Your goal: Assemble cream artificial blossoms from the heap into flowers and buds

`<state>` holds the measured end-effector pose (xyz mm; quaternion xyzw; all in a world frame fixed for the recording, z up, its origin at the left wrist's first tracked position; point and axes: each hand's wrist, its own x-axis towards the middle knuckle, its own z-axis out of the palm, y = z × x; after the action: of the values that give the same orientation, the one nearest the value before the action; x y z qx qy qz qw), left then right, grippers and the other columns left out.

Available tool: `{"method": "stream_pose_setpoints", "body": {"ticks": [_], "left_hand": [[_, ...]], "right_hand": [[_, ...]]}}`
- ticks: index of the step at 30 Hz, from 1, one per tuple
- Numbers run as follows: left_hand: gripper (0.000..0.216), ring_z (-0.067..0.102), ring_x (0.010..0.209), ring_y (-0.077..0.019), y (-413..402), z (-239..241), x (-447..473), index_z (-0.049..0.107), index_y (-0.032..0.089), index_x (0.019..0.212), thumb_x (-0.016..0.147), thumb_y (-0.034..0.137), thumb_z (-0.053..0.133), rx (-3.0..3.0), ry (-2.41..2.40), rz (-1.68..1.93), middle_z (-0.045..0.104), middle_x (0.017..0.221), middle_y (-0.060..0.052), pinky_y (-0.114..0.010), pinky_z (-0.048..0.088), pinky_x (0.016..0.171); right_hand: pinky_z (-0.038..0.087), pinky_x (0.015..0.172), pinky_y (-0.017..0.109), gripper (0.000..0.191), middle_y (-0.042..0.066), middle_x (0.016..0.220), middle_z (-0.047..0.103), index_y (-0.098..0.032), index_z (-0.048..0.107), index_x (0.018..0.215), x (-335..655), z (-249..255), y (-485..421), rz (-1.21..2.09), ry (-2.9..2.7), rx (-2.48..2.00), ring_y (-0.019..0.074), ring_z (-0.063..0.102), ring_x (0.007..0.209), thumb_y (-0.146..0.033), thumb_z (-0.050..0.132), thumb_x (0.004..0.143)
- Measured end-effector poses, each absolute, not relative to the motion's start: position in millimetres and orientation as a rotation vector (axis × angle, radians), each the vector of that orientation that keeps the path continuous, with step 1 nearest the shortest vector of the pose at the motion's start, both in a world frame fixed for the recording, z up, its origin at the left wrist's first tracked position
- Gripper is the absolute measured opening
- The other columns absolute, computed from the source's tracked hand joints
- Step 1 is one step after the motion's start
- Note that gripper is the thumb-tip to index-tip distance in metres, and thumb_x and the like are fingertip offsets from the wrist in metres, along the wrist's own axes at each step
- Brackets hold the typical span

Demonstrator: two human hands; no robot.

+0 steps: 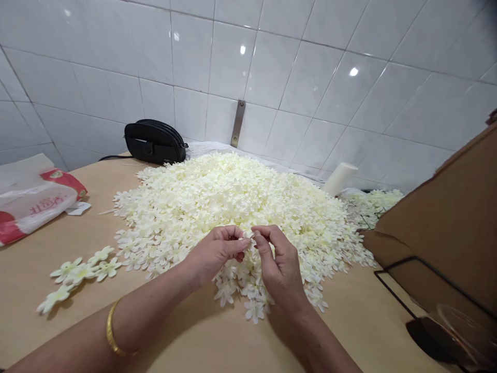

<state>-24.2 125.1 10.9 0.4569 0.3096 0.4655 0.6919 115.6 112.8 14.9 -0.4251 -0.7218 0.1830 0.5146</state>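
A large heap of cream-white artificial flowers covers the middle of the table. In front of the heap, my left hand is closed, thumb pressed against the curled fingers. My right hand faces it, also closed in a pinch, its fingertips almost meeting those of the left. A tiny pale piece shows between the two sets of fingertips. Its kind cannot be told, since the fingers cover most of it and the flowers behind share its colour. Off to the left lies a small cluster of loose flowers.
A black pouch stands behind the heap, by the tiled wall. On the left lies a red-and-white plastic packet. A white roll leans at the back right. A cardboard box and a black wire frame occupy the right side.
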Motion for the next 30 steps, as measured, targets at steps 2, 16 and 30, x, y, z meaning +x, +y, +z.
{"method": "stream_pose_setpoints", "body": {"ticks": [2,16,30], "left_hand": [[0.023,0.041,0.052,-0.0065,124.7,11.9,-24.1,0.051,0.014,0.059,0.070,0.029,0.065,1.008,0.684,1.055,0.045,0.054,0.004,-0.021,0.034,0.056],[0.029,0.039,0.050,-0.0058,121.0,15.5,-23.2,0.049,0.015,0.064,0.077,0.039,0.055,1.092,0.760,1.111,0.042,0.058,0.004,-0.020,0.034,0.052],[0.025,0.047,0.044,-0.0071,122.3,16.6,-21.2,0.052,0.014,0.063,0.071,0.035,0.063,0.853,0.711,0.988,0.044,0.049,0.004,-0.019,0.036,0.044]], "right_hand": [[0.041,0.069,0.026,0.015,0.003,0.082,0.057,-0.018,0.056,0.090,114.7,13.6,113.4,0.458,-1.741,-1.014,0.0147,0.053,0.077,-0.024,0.043,0.085],[0.042,0.067,0.026,0.022,0.002,0.075,0.056,-0.016,0.059,0.091,113.7,16.2,115.3,0.747,-1.729,-0.976,0.0137,0.053,0.072,-0.033,0.048,0.083],[0.035,0.059,0.023,0.020,-0.003,0.061,0.045,-0.018,0.048,0.065,120.8,18.4,116.8,0.766,-1.481,-1.082,0.0103,0.042,0.061,-0.030,0.049,0.081]]}}
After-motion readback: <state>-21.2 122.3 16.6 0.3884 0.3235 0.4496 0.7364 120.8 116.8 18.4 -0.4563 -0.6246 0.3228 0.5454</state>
